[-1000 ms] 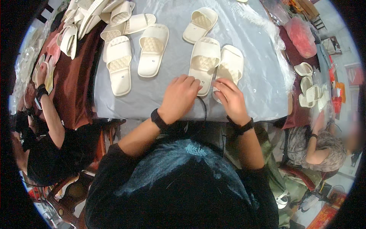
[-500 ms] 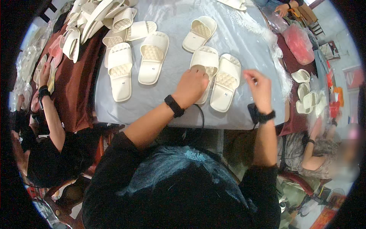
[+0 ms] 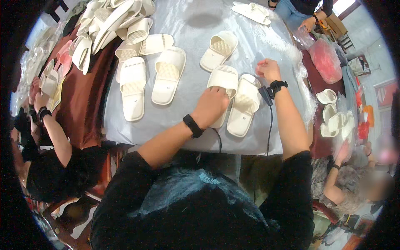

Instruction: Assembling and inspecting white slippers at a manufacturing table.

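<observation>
My left hand point(image 3: 213, 107) is closed on a cream slipper point(image 3: 223, 79), its curled fingers at the edge of the strap and covering much of the footbed. Just right of it lies a matching slipper point(image 3: 244, 106) with a quilted footbed, toe strap away from me. My right hand point(image 3: 268, 70) hovers past that slipper's far right side, fingers loosely bent and apart, with nothing visible in them. Beyond my left hand rests another cream slipper point(image 3: 218, 50), tilted to the right. Both wrists wear black bands with cables.
Left on the grey-covered table point(image 3: 183, 125) lie more slippers point(image 3: 134, 89), with a heaped pile point(image 3: 112, 25) behind. A pair point(image 3: 252, 12) sits at the far edge. Co-workers' hands point(image 3: 39, 100) handle slippers at left; others work at right. A pink bag point(image 3: 325, 60) stands far right.
My right hand has moved away from me and slightly left, over the table. My left hand stays on the slipper. The table appears lower in the picture, showing more of its far side.
</observation>
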A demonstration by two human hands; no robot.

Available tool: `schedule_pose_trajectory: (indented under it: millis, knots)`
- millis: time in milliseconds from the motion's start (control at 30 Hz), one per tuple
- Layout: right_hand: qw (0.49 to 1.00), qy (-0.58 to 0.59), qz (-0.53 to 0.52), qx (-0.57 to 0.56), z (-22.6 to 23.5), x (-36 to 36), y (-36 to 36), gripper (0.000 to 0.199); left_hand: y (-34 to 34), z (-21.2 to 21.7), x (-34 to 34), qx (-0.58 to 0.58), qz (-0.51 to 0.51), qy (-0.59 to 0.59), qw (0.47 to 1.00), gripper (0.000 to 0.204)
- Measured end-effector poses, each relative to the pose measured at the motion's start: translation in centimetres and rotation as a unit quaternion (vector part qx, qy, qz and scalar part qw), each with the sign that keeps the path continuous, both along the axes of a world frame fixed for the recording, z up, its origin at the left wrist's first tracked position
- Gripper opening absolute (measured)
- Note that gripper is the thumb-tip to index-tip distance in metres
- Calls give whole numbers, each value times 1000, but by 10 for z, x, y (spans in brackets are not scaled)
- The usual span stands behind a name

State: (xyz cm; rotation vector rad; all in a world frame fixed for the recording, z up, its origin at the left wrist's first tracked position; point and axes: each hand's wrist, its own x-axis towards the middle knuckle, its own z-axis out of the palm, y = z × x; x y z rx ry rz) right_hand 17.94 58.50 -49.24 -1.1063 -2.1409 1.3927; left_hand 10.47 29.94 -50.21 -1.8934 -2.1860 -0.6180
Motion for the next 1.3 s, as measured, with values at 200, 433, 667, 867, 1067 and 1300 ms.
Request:
schedule_pose_trajectory:
  millis: [200, 433, 667, 867, 1067, 1300]
  knots:
    - [980, -34, 159, -115, 11, -35, -14, 13, 3, -1, -4, 31, -18, -11, 999, 10]
    - [944, -225, 177, 162, -12, -69, -26, 35, 5, 1, -5, 3, -20, -8, 1000, 10]
    - [954, -211, 173, 127, -20, -70, -21, 25, 4, 5, -4, -44, -27, 10, 999, 20]
    - [994, 67, 71, -53, 22, -33, -38, 8, -25, 57, 7, 23, -4, -70, 997, 46]
    - [973, 194, 94, -82, 60, 14, -81, 8, 42, 84, -21, 183, -53, -240, 952, 41]
    - [952, 281, 43, -115, 23, 35, -84, 8, 106, 29, -39, 55, -114, -538, 833, 22]
